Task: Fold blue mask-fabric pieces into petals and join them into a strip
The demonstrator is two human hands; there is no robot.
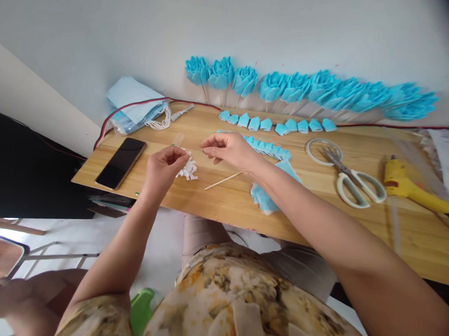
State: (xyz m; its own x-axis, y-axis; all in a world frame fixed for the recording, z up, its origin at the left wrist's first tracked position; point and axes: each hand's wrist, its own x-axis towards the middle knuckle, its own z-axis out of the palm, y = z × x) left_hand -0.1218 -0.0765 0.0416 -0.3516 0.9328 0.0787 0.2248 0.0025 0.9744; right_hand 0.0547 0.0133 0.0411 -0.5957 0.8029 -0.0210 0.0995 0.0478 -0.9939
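My left hand (166,163) hovers over the wooden table (226,198), fingers pinched on a small clear strip that looks like tape. My right hand (227,149) is just to its right, fingers pinched together; what they hold is too small to make out. Under my left hand lies a small heap of white strips (189,170). A thin wooden stick (223,180) rests on the table below my right hand. Folded blue petals (271,150) lie in a row behind my right wrist, and a blue folded pile (261,198) sits under my forearm.
Blue paper-like roses on sticks (299,86) lean on the wall, with a row of blue petals (275,124) in front. A phone (121,162) and stacked face masks (138,110) are at left. Tape roll (319,150), scissors (355,181) and a yellow glue gun (413,188) are at right.
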